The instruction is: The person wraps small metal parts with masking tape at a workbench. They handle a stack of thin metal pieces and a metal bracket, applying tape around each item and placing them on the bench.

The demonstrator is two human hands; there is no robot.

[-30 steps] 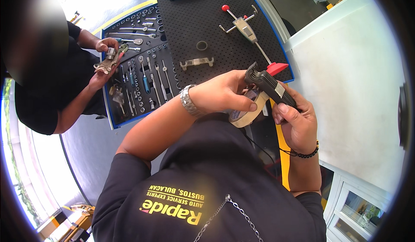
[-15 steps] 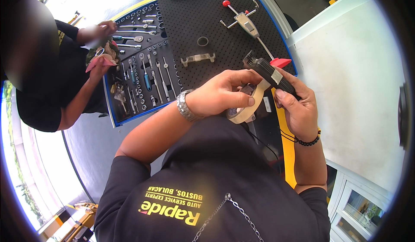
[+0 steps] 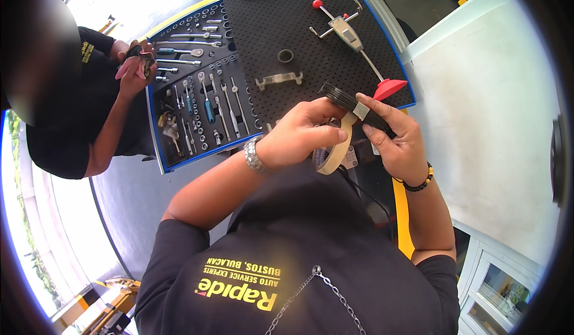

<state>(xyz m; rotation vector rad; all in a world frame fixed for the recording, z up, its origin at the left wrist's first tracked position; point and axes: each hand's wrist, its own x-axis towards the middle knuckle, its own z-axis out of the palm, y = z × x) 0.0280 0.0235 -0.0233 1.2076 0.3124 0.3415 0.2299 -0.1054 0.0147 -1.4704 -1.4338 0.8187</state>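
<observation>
Holding a black stack (image 3: 345, 100) and a tape roll (image 3: 335, 158) close together, the two hands work in front of the body, at the near edge of the bench mat (image 3: 254, 30). The right hand (image 3: 405, 146) clamps the stack near its lower end, thumb on the near side and index finger along the far side; its other fingers are mostly hidden. The left hand (image 3: 297, 133) grips the roll, thumb pressed to the near side; its fingertips pass out of view behind, so their exact hold cannot be told. A pale band (image 3: 360, 110) lies across the stack about midway, with the roll just beside it; whether tape runs unbroken from roll to band cannot be made out. For sound winding, the right hand would best pinch the pieces firmly, with their ends level, since the upper end looks slightly stepped and the pieces could slide. The roll should be carried round in line with the band, under light tension, so that each turn lies over the last without creasing. The right thumb and index finger, both near the band, need to stay clear of the tape's path. The red cone (image 3: 390, 88) sits close behind the stack, so a wide swing of the roll might knock it.
</observation>
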